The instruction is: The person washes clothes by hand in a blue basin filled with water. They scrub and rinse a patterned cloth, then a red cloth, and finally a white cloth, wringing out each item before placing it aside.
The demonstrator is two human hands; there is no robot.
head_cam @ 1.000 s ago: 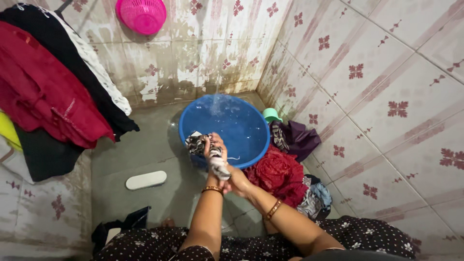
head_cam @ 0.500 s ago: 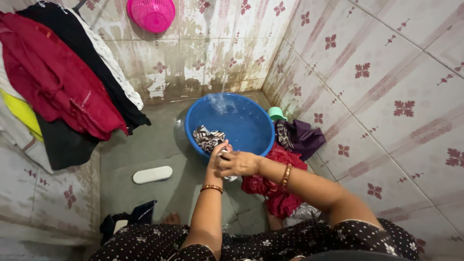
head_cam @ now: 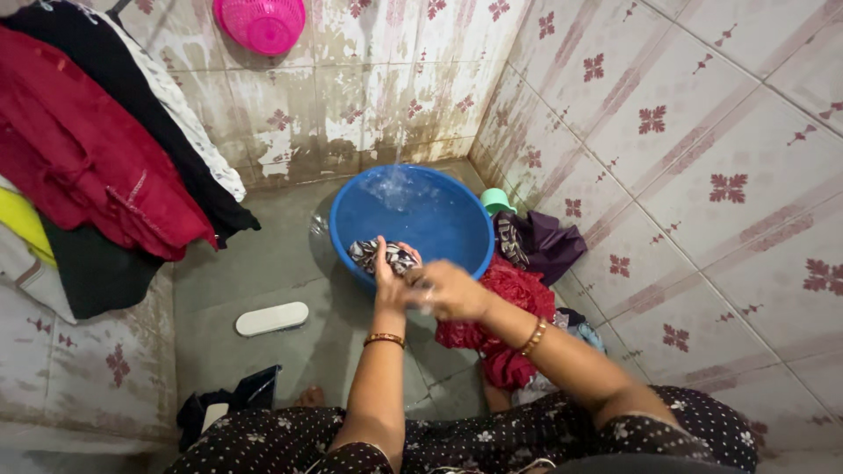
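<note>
**Wet Cloth Squeezed at the Tub's Edge**

The black-and-white cloth (head_cam: 382, 257) hangs over the near rim of the blue tub (head_cam: 413, 219). It looks soft, floppy and heavy with water, likely slippery, so a bunched handful is the best place to grab. The left hand (head_cam: 386, 279) has its fingers wrapped around it. The right hand (head_cam: 448, 292) presses close, fingers blurred. A red clothes pile (head_cam: 500, 316) lies beside the tub on the floor (head_cam: 263, 263).
</note>
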